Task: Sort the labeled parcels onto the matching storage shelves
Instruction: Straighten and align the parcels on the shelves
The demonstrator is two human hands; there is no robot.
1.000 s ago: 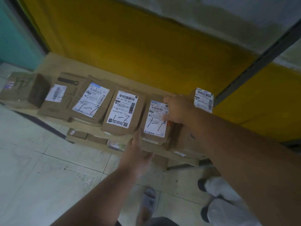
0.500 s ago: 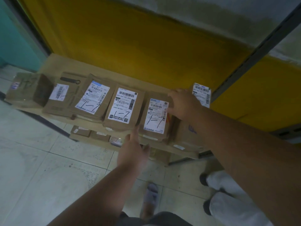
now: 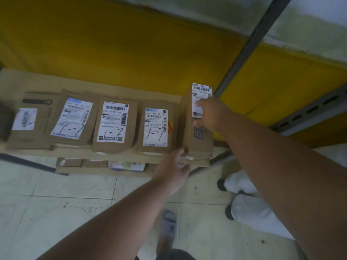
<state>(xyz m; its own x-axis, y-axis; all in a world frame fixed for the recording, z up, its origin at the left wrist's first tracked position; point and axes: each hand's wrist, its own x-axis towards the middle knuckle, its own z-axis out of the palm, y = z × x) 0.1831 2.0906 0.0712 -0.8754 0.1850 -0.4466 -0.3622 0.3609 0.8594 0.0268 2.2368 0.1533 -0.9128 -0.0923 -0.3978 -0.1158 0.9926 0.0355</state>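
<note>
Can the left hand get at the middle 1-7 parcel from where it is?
Probably yes. The left hand touches the rightmost box's near corner. The middle 1-7 parcel lies face up at the shelf front, with nothing over it or between them.

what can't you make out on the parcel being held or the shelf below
- Head view: tall parcel label, lower part covered by the right hand; no handwritten mark visible.
- Left hand hides that parcel's bottom corner.
- Lower shelf parcels, mostly hidden under the upper shelf board.
- Label print too small and blurred.
</note>
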